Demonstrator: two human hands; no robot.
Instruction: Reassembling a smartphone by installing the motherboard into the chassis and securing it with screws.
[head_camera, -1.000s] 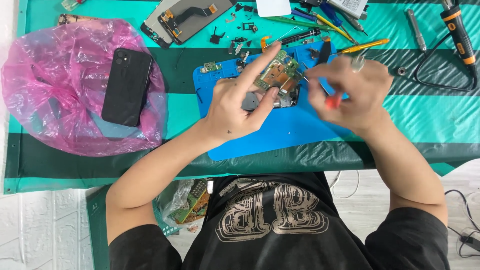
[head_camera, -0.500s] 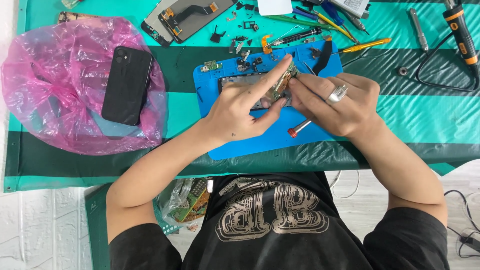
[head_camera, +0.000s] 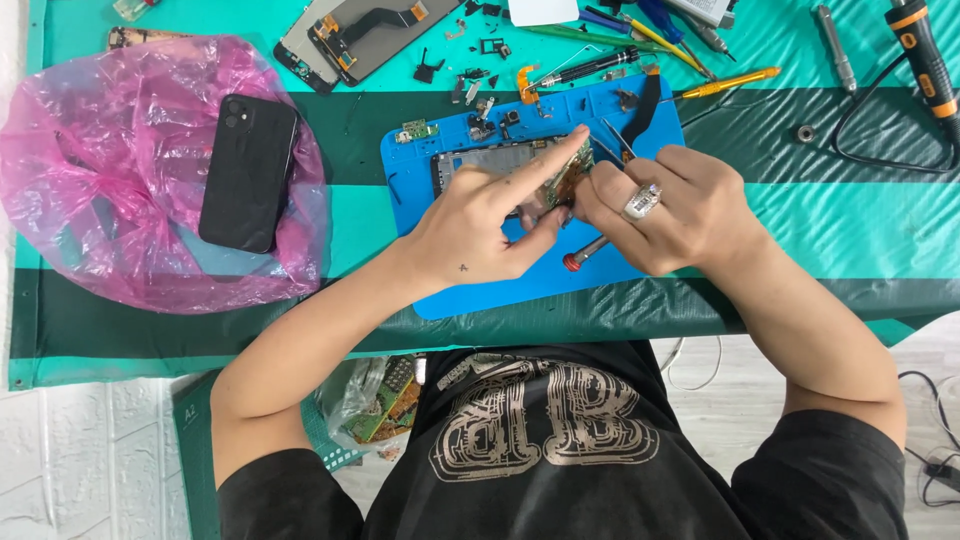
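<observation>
right hand (head_camera: 672, 212) grips a red-tipped screwdriver (head_camera: 584, 253), its long axis slanting down-left.

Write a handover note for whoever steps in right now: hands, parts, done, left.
Left hand: on the opened phone frame, forefinger stretched over the circuit board, steadying it.
Right hand: closed around a red-tipped screwdriver, fingertips at the board's edge.
Parts: frame and board on the blue mat; loose small parts along the mat's top edge; detached screen panel above; black phone on the pink bag, apart from the work.
Done: phone opened, screen off.
Left: board not yet clear of the frame, as far as visible.
</observation>
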